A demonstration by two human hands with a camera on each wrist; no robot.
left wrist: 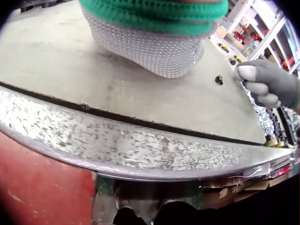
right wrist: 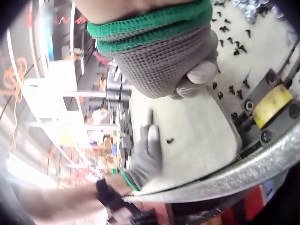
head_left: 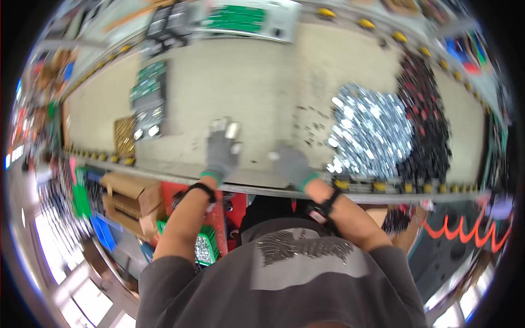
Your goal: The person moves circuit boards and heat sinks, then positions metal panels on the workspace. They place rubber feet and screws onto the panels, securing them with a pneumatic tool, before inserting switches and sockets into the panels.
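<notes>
My left hand (head_left: 222, 148), in a grey glove with pale fingertips, lies low over the pale worktop (head_left: 240, 76) with its fingers stretched forward. To its right, my gloved right hand (head_left: 293, 167) is near the table's front edge. Its fingers are curled in toward the thumb in the left wrist view, and nothing shows between them. A small black screw (left wrist: 219, 80) lies on the worktop between the two hands. Beyond the right hand, several more black screws (right wrist: 236, 48) are scattered on the surface.
A heap of shiny silver metal parts (head_left: 372, 131) lies at the right, against a pile of dark parts (head_left: 424, 120). Green circuit boards (head_left: 149, 82) stand in a column at the left. A white panel with a green board (head_left: 238, 18) is at the back. Yellow rollers (right wrist: 272, 107) line the metal edge.
</notes>
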